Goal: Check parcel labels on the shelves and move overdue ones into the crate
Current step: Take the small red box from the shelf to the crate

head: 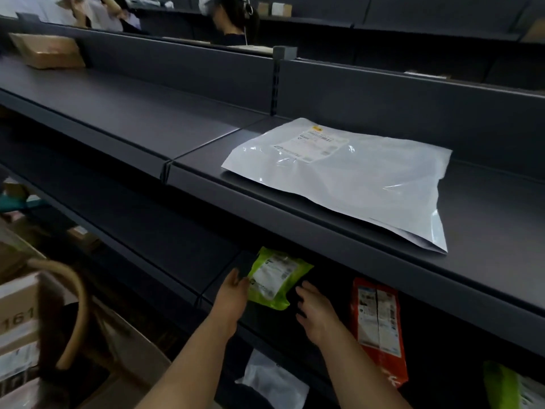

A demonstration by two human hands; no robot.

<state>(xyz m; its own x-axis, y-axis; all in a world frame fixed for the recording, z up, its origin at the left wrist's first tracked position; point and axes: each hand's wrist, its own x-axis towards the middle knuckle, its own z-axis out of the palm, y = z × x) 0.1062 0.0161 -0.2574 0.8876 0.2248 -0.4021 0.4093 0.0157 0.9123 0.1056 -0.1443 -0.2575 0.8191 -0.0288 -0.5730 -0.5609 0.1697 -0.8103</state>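
A lime-green parcel (274, 278) with a white label lies tilted on the lower dark shelf (177, 261), under the overhang of the shelf above. My left hand (233, 293) holds its left edge, thumb on top. To the right of the parcel's lower corner, my right hand (315, 311) hovers with loosely curled fingers and holds nothing. A container with a curved beige handle (73, 305) stands at the lower left, its shape blurred.
A large white poly mailer (348, 178) lies on the upper shelf (486, 237). A red-orange parcel (377, 323) stands right of my right hand, and a second green parcel (507, 388) sits farther right. Lower down lies a white bag (271, 379). Boxes (17, 317) are stacked at the left. A person (230, 22) stands behind the shelving.
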